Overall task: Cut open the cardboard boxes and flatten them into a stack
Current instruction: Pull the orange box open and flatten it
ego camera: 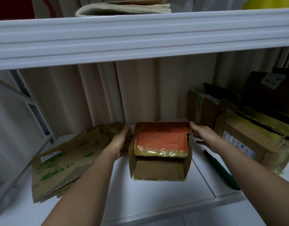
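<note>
A small cardboard box (pixel 160 167) with an orange, tape-covered top stands on the white shelf (pixel 156 193), its near end open. My left hand (pixel 120 141) lies flat against the box's left side. My right hand (pixel 204 137) is at the box's right side with straight fingers, the fingertips at the far top corner. To the left lies a stack of flattened cardboard (pixel 63 163) with green print. A dark green cutter (pixel 220 170) lies on the shelf right of the box.
Several uncut cardboard boxes (pixel 248 136) with yellow tape stand at the right. A white upper shelf beam (pixel 140 38) runs overhead, with folded paper (pixel 124 8) on it. A corrugated wall closes the back.
</note>
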